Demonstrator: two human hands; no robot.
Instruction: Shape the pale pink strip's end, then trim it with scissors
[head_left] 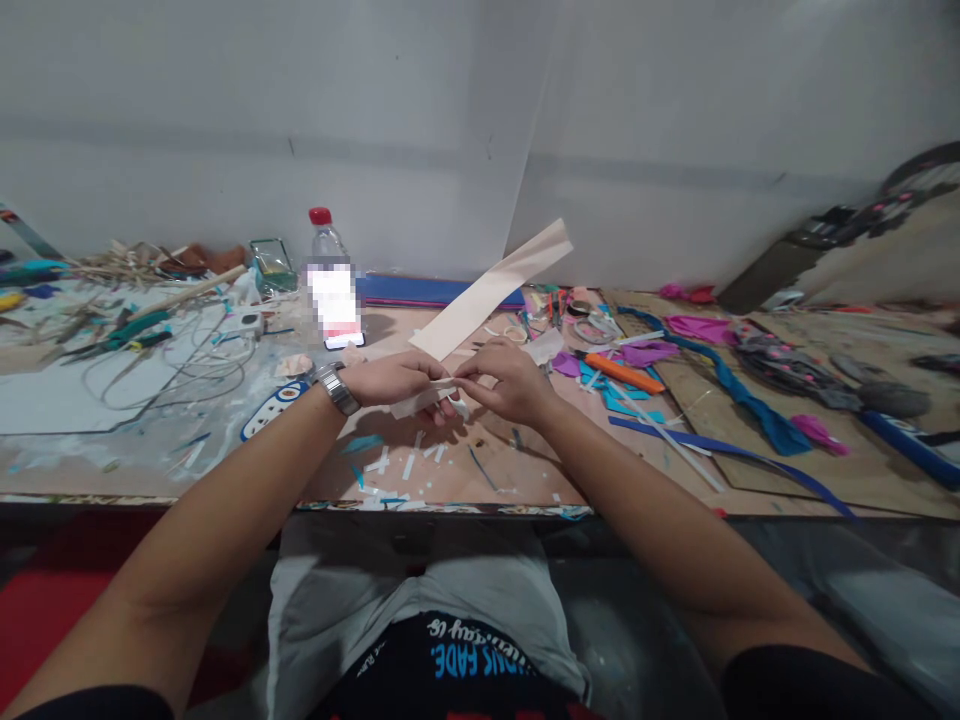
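Note:
Above the middle of the workbench, my left hand (396, 379), with a metal watch on its wrist, is closed on a narrow pale paper strip (411, 403). My right hand (511, 382) pinches the strip's other end, fingertips close to the left ones. A small white curled piece (462, 409) shows beneath the fingers; whether it belongs to the strip I cannot tell. Behind my hands a wide cream strip (491, 290) lies slanted, its far end raised toward the wall. Small white and blue scraps (409, 465) are scattered on the bench below my hands.
At the back left a red-capped bottle (320, 218) stands behind a phone (335, 300). Green-handled pliers (139, 325) and a cable lie left. To the right are an orange cutter (622, 372), a blue strip (750, 450) and crumpled purple paper (646, 353). The bench's front edge (450, 508) runs before me.

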